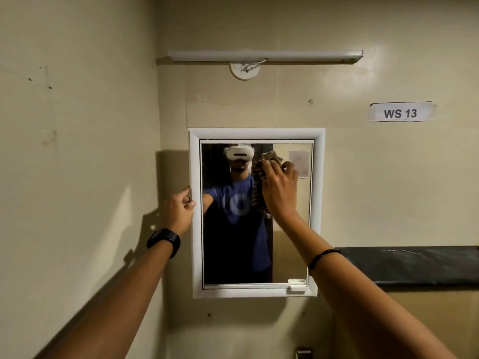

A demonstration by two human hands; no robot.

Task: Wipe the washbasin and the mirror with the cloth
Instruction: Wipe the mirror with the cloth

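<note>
**Cloth pressed to upper part of mirror, left hand on frame**

Mirror (290,229) was the landmark: a glass panel in a white frame (256,133), set on a beige wall (77,125). The right hand (280,190) lay against the upper middle of the glass, fingers spread and mostly flat, pressing a patterned brown cloth (259,177) to the mirror. The cloth showed at the hand's left edge and above the fingertips, with a fold hanging down below the palm. A dark beaded bracelet (322,257) circled the right wrist.

The left hand (178,211) was at the mirror's left frame edge, about midway up, its fingers curled closed around the edge and the thumb touching the frame's face. A black watch (164,240) sat on that wrist.

Above the mirror a long tube light fixture (264,56) was mounted on the wall. To the mirror's upper right a paper label reading "WS 13" (400,113) was stuck to the wall. To the mirror's lower right ran a dark ledge (414,265). At the mirror's bottom right corner sat a small white latch (297,287). The washbasin was out of view.
</note>
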